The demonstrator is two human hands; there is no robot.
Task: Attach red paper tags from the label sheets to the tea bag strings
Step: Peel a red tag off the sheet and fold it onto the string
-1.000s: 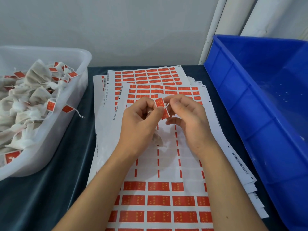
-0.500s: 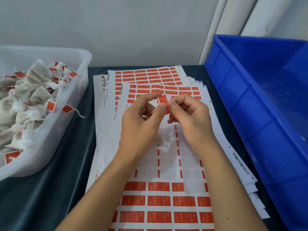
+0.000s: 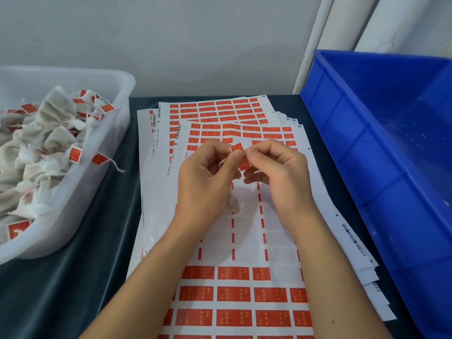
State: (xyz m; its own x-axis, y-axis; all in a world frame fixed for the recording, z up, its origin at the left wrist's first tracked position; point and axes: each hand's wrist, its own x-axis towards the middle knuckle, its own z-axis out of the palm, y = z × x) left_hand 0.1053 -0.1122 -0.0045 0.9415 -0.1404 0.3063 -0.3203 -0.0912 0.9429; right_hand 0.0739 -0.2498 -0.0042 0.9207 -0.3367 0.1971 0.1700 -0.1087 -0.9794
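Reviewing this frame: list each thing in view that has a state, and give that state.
red tag: off the sheet, pinched by both hands
left hand: pinches the tag
right hand: pinches the tag
tea bag: hangs below the left hand
top label sheet: middle rows stripped
white tub: full of tagged tea bags
blue bin: looks empty

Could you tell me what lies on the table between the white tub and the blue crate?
In the head view, a fanned stack of label sheets lies between the white tub and the blue crate, on dark cloth.
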